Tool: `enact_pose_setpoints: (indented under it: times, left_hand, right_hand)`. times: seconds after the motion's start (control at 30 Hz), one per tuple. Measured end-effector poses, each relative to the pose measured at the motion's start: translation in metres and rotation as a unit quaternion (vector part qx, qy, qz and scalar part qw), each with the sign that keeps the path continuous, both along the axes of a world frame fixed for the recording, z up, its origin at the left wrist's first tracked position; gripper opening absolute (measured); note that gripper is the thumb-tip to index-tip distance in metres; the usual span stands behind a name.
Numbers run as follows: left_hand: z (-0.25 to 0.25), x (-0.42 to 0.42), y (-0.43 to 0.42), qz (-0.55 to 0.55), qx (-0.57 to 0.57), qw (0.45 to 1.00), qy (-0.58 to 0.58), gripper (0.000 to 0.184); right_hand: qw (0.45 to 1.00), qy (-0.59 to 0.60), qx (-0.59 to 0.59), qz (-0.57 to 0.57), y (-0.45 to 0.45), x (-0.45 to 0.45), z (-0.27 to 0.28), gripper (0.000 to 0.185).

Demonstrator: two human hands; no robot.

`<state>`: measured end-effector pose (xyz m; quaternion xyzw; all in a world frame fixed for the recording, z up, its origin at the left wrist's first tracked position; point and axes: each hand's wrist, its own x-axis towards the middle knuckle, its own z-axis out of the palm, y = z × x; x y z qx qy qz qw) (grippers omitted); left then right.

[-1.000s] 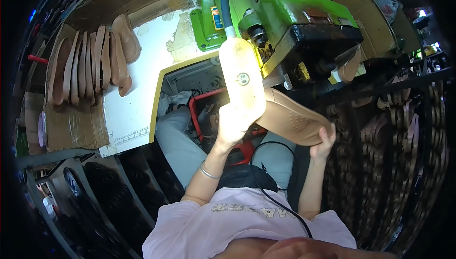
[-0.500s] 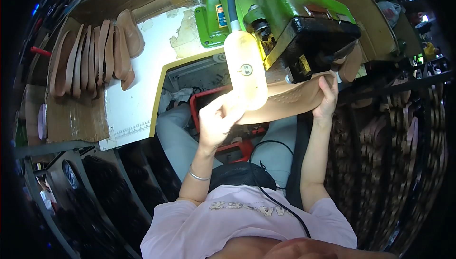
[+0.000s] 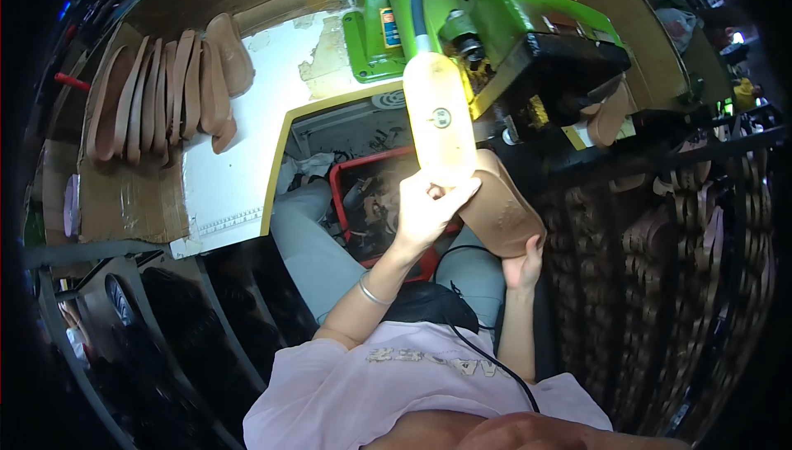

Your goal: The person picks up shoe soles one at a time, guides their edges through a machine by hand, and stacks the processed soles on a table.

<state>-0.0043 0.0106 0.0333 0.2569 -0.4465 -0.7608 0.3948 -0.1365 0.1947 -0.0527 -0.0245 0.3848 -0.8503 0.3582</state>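
Insole (image 3: 502, 209) gripped at both ends; slip and knock risks noted

Far left, a row of insoles (image 3: 169, 95) stands on edge along a cardboard box (image 3: 132, 211), next to the white bench (image 3: 219, 194). A red crate (image 3: 335, 190) holding scraps sits between the knees; a piece slipping on this side could fall into it.

Left hand (image 3: 422, 212): fingers pinch the insole's upper end, thumb at its edge, just under the lit lamp (image 3: 440, 116). Glare obscures part of this contact. Such closeness could cause a knock to the lamp, and the brightness could mask a surface flaw.

The insole slants down rightward over the right thigh (image 3: 472, 281). Right hand (image 3: 523, 268): thumb against the lower end, fingers behind it, tips hidden. Holding near the rim could allow a slip under any twist. Beyond stands the green machine (image 3: 511, 0); a forward swing could scrape the insole against it.
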Motion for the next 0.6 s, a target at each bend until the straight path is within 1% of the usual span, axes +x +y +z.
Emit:
enact_pose_setpoints:
  times: [0.07, 0.13, 0.2, 0.27, 0.3, 0.37, 0.4, 0.47, 0.53, 0.6]
  left_hand:
    - [-0.005, -0.011, -0.005, -0.030, -0.034, 0.997, -0.061, 0.027]
    - [-0.010, -0.015, -0.008, -0.029, -0.026, 0.998, -0.045, 0.027]
    - [-0.019, -0.015, -0.012, -0.006, 0.008, 1.000, 0.000, 0.026]
    - [-0.020, -0.011, -0.011, -0.004, 0.003, 1.000, 0.002, 0.025]
    - [-0.018, -0.008, -0.010, -0.002, 0.016, 1.000, 0.012, 0.025]
    - [-0.019, -0.003, -0.008, 0.001, 0.030, 0.999, 0.020, 0.025]
    - [-0.021, -0.002, -0.007, -0.003, 0.039, 0.999, 0.038, 0.025]
    - [-0.027, 0.002, -0.006, -0.004, 0.049, 0.997, 0.055, 0.025]
    - [-0.031, 0.004, -0.006, -0.023, 0.056, 0.996, 0.061, 0.025]
    - [-0.032, 0.005, -0.005, -0.028, 0.054, 0.996, 0.060, 0.025]
  right_hand:
    - [1.000, -0.010, 0.001, -0.010, 0.009, 0.016, 0.006, 0.036]
    - [0.999, 0.032, 0.014, -0.008, 0.015, 0.027, 0.011, 0.034]
    - [0.999, 0.036, 0.022, -0.015, 0.019, 0.030, 0.017, 0.033]
    - [0.994, 0.095, 0.058, -0.014, 0.024, 0.029, 0.022, 0.032]
    - [0.994, 0.095, 0.058, -0.015, 0.024, 0.026, 0.025, 0.032]
    - [0.985, 0.152, 0.075, -0.042, 0.024, 0.019, 0.031, 0.032]
    - [0.985, 0.151, 0.076, -0.042, 0.023, 0.014, 0.035, 0.032]
    - [0.971, 0.207, 0.094, -0.074, 0.020, 0.002, 0.046, 0.032]
    - [0.960, 0.244, 0.102, -0.095, 0.014, -0.011, 0.056, 0.027]
    - [0.953, 0.270, 0.108, -0.089, 0.008, -0.028, 0.069, 0.026]
